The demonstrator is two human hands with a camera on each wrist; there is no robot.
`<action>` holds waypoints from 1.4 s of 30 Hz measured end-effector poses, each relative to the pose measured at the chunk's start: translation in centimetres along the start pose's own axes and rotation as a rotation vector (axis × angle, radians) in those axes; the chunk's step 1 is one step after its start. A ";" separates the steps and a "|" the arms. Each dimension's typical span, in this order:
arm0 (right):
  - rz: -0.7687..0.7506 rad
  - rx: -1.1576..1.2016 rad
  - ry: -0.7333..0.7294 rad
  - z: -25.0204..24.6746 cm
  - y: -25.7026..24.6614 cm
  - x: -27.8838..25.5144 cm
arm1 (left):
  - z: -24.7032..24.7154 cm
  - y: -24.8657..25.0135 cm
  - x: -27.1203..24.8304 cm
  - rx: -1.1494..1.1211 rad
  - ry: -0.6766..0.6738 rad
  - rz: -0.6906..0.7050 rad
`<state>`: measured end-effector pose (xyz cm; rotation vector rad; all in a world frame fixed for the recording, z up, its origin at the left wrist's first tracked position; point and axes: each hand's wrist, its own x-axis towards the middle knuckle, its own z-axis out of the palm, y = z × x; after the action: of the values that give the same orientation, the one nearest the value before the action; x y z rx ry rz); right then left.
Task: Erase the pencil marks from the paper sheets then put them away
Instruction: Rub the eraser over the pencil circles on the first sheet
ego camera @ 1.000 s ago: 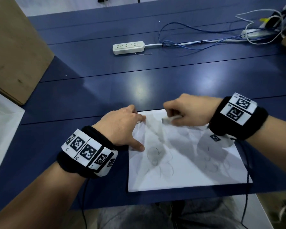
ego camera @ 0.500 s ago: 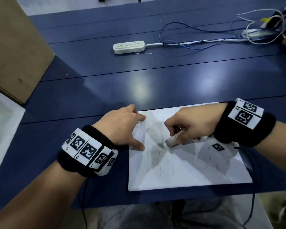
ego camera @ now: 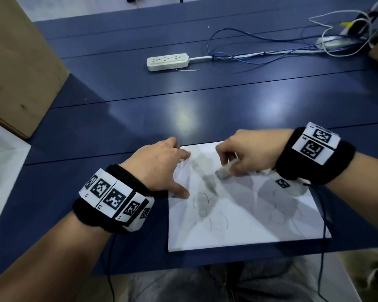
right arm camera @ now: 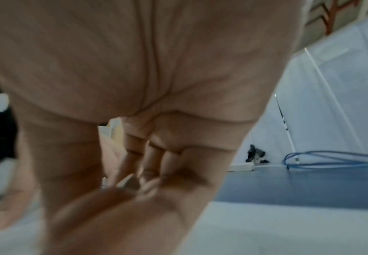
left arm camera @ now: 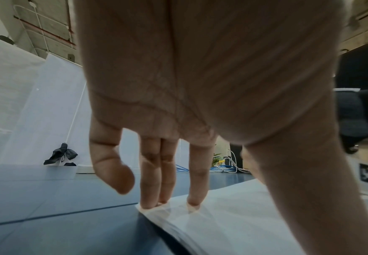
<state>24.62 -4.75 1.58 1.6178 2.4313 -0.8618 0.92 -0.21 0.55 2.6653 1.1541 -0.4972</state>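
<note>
Change: right hand (ego camera: 247, 153) has moved up the paper (ego camera: 260, 225) since half a second ago
Right hand: pinching eraser (ego camera: 224, 172); blurred
Left hand (ego camera: 155, 166): straight fingers (left arm camera: 195, 198) pressing paper's left edge
Paper: on blue table (ego camera: 183, 99), near edge

My left hand (ego camera: 159, 168) flat, fingers (left arm camera: 195, 174) straight, tips pressing down on paper (ego camera: 244, 216), thumb spread out to side. My right hand (ego camera: 249, 153) curled, fingertips pinching eraser (ego camera: 224, 172), its end on paper. Right hand blurry. Both wrists wear black bands. Arms reach forward from both sides.
</note>
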 end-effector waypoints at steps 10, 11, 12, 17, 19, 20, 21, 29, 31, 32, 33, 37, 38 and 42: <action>-0.048 0.160 -0.111 0.8 -0.5 -0.6 | 0.0 0.0 0.0 0.004 0.007 -0.006; -0.042 0.131 -0.068 0.7 -0.4 -0.4 | 0.0 0.0 0.0 0.005 0.007 -0.007; -0.023 0.084 -0.008 0.3 -0.1 0.1 | 0.0 0.0 0.0 0.005 0.006 -0.007; 0.067 -0.086 0.176 -0.3 0.7 0.8 | 0.0 0.1 0.0 -0.001 0.010 -0.006; 0.018 -0.034 0.088 0.3 0.0 0.1 | 0.0 0.1 0.0 -0.006 0.008 -0.008; -0.001 0.014 0.014 0.5 -0.4 -0.3 | 0.0 0.0 0.0 -0.008 0.008 -0.008; -0.002 0.055 -0.052 0.7 -0.6 -0.6 | 0.1 0.0 0.0 -0.009 0.007 -0.007; 0.127 -0.066 0.159 -1.1 1.0 1.7 | 0.1 0.0 -0.1 -0.017 0.008 -0.006; 0.038 -0.063 0.089 -0.8 0.4 1.0 | 0.2 -0.1 0.0 -0.028 0.006 -0.005; -0.015 -0.029 0.020 -0.5 -0.1 0.5 | 0.2 -0.1 0.0 -0.030 0.005 -0.003; -0.043 0.021 -0.067 -0.2 -0.6 0.1 | 0.2 -0.1 0.0 -0.028 0.005 -0.001; -0.031 0.023 -0.040 -0.1 -0.4 0.6 | 0.1 -0.1 0.0 -0.022 0.005 0.002; -0.004 -0.049 0.058 -0.4 0.1 1.1 | 0.1 -0.1 0.0 -0.025 0.006 0.004; 0.039 -0.121 0.202 -0.9 1.4 1.3 | 0.1 -0.1 0.0 -0.028 0.012 0.004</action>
<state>25.49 -2.81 1.25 1.7782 2.5165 -0.5582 0.81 -0.19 0.42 2.6503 1.1500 -0.4619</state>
